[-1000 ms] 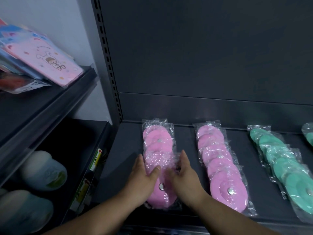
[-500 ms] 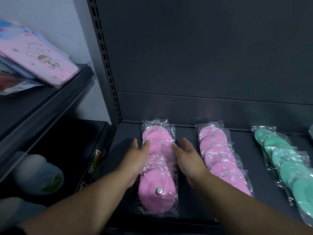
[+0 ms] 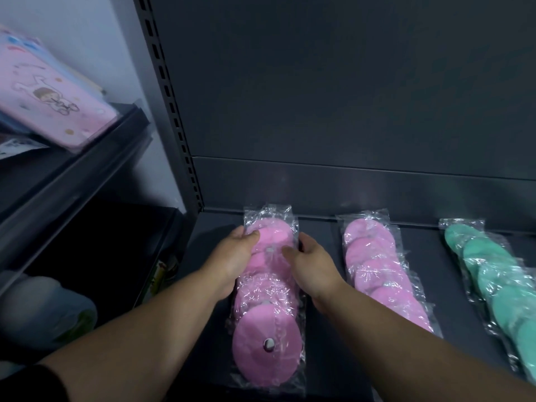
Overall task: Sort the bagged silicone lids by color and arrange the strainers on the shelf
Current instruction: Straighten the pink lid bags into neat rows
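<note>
- The left row of bagged pink lids (image 3: 268, 297) lies lower centre of frame on the shelf (image 3: 464, 329), running front to back.
- Both hands have slid from its near end to its far end. The left hand (image 3: 232, 256) pinches the left bag edge, thumb on top. The right hand (image 3: 314, 265) does likewise on the right edge.
- Probably squaring the row; pink looks nearly done.
- Right of it, apart: the second pink row (image 3: 380, 271), then the green row (image 3: 499, 285). No strainers in view.

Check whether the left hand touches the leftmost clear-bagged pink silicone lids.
Touching. Head view: the left hand grips the leftmost clear-bagged pink silicone lids, thumb on top.
</note>
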